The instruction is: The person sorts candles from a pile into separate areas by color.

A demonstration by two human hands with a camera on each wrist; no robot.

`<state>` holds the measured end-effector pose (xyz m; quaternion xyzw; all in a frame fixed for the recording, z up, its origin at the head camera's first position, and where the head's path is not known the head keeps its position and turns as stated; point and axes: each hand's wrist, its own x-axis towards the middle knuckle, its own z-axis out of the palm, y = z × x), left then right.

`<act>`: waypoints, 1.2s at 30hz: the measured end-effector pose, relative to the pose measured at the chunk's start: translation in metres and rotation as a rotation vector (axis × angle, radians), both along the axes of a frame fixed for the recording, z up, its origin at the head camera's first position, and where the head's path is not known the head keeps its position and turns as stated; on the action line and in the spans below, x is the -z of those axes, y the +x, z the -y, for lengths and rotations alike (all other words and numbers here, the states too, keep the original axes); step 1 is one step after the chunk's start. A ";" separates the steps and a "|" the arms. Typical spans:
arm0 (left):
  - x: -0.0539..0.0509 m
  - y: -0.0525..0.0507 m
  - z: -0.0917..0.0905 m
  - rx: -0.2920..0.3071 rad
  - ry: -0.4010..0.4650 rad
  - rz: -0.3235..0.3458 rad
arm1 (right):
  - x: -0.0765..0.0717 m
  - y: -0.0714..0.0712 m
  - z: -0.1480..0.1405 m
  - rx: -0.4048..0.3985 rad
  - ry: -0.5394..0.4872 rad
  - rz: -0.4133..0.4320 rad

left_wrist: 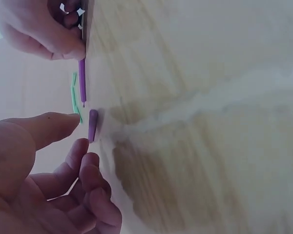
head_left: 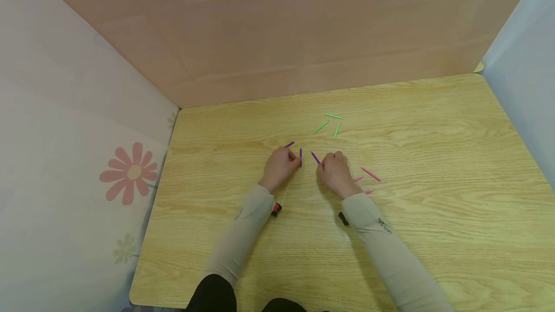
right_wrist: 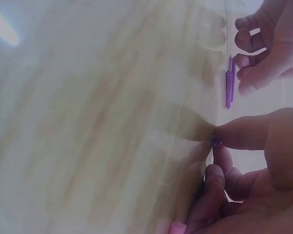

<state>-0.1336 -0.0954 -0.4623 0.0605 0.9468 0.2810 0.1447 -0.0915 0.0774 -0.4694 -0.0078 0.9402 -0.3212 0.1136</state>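
Note:
My right hand pinches the near end of a slim purple stick between thumb and fingertip. In the right wrist view only the tip of that stick shows at the pinch. My left hand is beside a second purple stick, which lies on the table pointing away from me. The left wrist view shows the thumb and index finger apart, with this short purple stick just past their tips. A third purple stick lies beyond the left hand, partly hidden by it.
Several green sticks lie farther back on the wooden table. Pink sticks lie to the right, some partly covered by the right hand. A brown sheet stands along the back edge, and a flowered panel on the left.

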 end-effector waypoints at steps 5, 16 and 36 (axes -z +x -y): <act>0.001 0.004 -0.004 -0.026 0.004 0.023 | 0.000 0.000 0.001 0.004 0.002 -0.005; 0.001 0.005 -0.008 -0.023 -0.047 0.060 | 0.001 0.001 0.000 0.002 0.004 -0.019; -0.002 0.005 -0.006 0.034 -0.039 0.068 | 0.002 0.000 0.000 0.003 -0.005 -0.012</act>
